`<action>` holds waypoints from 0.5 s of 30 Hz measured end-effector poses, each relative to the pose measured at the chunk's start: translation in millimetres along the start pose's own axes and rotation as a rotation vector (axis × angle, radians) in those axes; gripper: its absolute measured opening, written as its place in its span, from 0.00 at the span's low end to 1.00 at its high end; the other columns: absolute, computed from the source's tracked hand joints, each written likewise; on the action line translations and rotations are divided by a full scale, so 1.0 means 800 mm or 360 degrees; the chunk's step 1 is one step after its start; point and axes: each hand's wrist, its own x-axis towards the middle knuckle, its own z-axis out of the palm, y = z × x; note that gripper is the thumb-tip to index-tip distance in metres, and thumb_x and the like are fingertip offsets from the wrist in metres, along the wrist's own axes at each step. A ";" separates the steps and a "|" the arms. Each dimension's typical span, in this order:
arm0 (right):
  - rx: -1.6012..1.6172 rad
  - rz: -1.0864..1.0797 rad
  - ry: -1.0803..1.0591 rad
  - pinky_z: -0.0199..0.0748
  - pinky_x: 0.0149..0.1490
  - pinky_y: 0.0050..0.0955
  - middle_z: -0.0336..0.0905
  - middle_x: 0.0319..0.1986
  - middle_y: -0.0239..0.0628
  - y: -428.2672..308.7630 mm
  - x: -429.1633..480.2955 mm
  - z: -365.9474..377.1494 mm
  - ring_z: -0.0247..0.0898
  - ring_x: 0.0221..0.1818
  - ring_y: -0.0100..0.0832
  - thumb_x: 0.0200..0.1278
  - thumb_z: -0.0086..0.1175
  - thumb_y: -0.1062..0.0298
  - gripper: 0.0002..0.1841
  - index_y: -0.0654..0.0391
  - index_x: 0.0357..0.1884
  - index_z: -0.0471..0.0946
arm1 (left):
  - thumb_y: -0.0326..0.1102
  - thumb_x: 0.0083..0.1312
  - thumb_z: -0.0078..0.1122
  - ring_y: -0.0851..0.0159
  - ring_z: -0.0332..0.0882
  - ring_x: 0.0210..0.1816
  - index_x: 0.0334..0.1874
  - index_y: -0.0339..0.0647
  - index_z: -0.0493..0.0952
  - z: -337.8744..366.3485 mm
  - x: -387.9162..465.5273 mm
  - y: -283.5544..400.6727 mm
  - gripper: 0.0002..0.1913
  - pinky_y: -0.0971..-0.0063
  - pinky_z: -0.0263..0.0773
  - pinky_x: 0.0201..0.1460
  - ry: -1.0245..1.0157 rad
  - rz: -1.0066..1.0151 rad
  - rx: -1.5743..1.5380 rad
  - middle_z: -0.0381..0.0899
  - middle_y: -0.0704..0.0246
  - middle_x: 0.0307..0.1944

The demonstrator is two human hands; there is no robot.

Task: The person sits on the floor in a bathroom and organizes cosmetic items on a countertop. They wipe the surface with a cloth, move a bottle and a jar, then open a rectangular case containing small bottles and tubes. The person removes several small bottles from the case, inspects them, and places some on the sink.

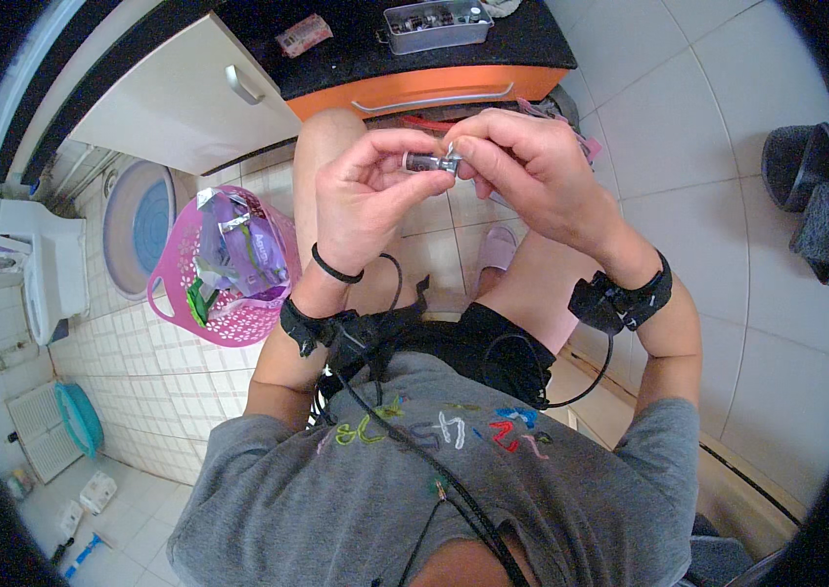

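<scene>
Between the thumb and fingers of my left hand (370,187) lies a small clear glass vial (422,162), held nearly level. Its silvery neck end (449,164) points to the right. My right hand (532,165) pinches at that end with thumb and forefinger, where a small pale or shiny bit shows. The right fingertips partly cover the cap, so its exact form is hard to make out. Both hands are raised over the gap between my knees, close to each other.
Ahead, a black countertop (356,70) above an orange drawer (429,88) bears a metal tin of small vials (438,29) and a crumpled packet (304,35). A pink basket (238,323) holding plastic packaging stands left, beside a white cabinet door (179,95) and a basin (113,227).
</scene>
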 end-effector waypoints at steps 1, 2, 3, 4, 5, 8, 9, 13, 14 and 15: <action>0.0044 0.0016 -0.0036 0.71 0.31 0.21 0.76 0.25 0.34 0.001 0.000 -0.001 0.71 0.24 0.20 0.64 0.51 0.66 0.10 0.63 0.35 0.77 | 0.13 0.53 0.60 0.66 0.78 0.44 0.45 0.26 0.72 -0.001 0.000 -0.001 0.16 0.76 0.78 0.47 -0.0008 -0.0022 -0.0062 0.76 0.59 0.43; 0.0088 0.0033 -0.0072 0.71 0.31 0.20 0.77 0.25 0.33 0.003 -0.001 -0.003 0.71 0.25 0.20 0.63 0.52 0.65 0.10 0.62 0.36 0.77 | 0.13 0.53 0.60 0.66 0.78 0.45 0.45 0.26 0.72 -0.002 0.000 -0.002 0.16 0.76 0.78 0.48 -0.0015 -0.0043 -0.0124 0.76 0.59 0.43; 0.0134 0.0050 -0.0108 0.71 0.31 0.20 0.77 0.26 0.32 0.005 -0.001 -0.005 0.71 0.25 0.19 0.63 0.53 0.65 0.10 0.62 0.36 0.77 | 0.13 0.53 0.60 0.66 0.78 0.45 0.45 0.26 0.71 -0.004 0.001 -0.003 0.16 0.76 0.78 0.48 -0.0023 -0.0066 -0.0185 0.76 0.59 0.43; 0.0170 0.0056 -0.0178 0.71 0.31 0.18 0.77 0.27 0.31 0.006 0.000 -0.008 0.71 0.26 0.18 0.63 0.53 0.67 0.09 0.63 0.37 0.77 | 0.13 0.53 0.60 0.65 0.78 0.45 0.44 0.26 0.71 -0.005 0.001 -0.004 0.16 0.76 0.78 0.48 -0.0042 -0.0063 -0.0225 0.76 0.59 0.43; 0.0207 0.0063 -0.0248 0.71 0.31 0.16 0.77 0.28 0.30 0.006 0.001 -0.011 0.72 0.26 0.17 0.62 0.54 0.69 0.08 0.63 0.38 0.77 | 0.13 0.53 0.60 0.65 0.78 0.45 0.44 0.26 0.72 -0.007 0.000 -0.006 0.15 0.76 0.78 0.48 -0.0062 -0.0061 -0.0265 0.76 0.59 0.43; 0.0187 0.0138 -0.0414 0.70 0.29 0.15 0.77 0.26 0.28 0.001 0.004 -0.021 0.72 0.25 0.16 0.61 0.54 0.72 0.06 0.64 0.37 0.78 | 0.13 0.53 0.60 0.65 0.78 0.45 0.42 0.26 0.72 -0.008 0.001 -0.002 0.14 0.76 0.78 0.48 -0.0131 -0.0110 -0.0238 0.76 0.58 0.43; 0.0161 0.0172 -0.0462 0.70 0.29 0.15 0.76 0.24 0.28 -0.001 0.006 -0.024 0.72 0.24 0.16 0.61 0.54 0.72 0.06 0.63 0.36 0.78 | 0.13 0.53 0.61 0.65 0.78 0.45 0.42 0.26 0.73 -0.008 0.001 0.000 0.14 0.76 0.78 0.48 -0.0156 -0.0138 -0.0203 0.76 0.58 0.43; 0.0003 0.0167 -0.0519 0.68 0.24 0.15 0.75 0.19 0.27 -0.003 0.011 -0.030 0.70 0.19 0.17 0.61 0.53 0.69 0.08 0.63 0.32 0.78 | 0.13 0.52 0.61 0.66 0.78 0.44 0.40 0.27 0.73 -0.007 0.000 0.002 0.13 0.77 0.78 0.47 -0.0194 -0.0134 -0.0079 0.76 0.59 0.43; 0.0043 0.0233 -0.0470 0.67 0.23 0.16 0.74 0.18 0.28 -0.005 0.011 -0.025 0.69 0.19 0.17 0.60 0.53 0.67 0.09 0.63 0.30 0.78 | 0.13 0.52 0.61 0.66 0.78 0.44 0.39 0.27 0.73 -0.008 0.000 0.001 0.13 0.78 0.78 0.47 -0.0182 -0.0109 -0.0028 0.76 0.58 0.43; 0.0080 0.0299 -0.0420 0.67 0.23 0.17 0.74 0.17 0.28 -0.006 0.012 -0.021 0.69 0.18 0.17 0.60 0.53 0.65 0.10 0.63 0.28 0.78 | 0.13 0.52 0.62 0.67 0.78 0.43 0.39 0.28 0.74 -0.008 0.000 0.001 0.13 0.78 0.78 0.47 -0.0171 -0.0081 0.0022 0.76 0.58 0.43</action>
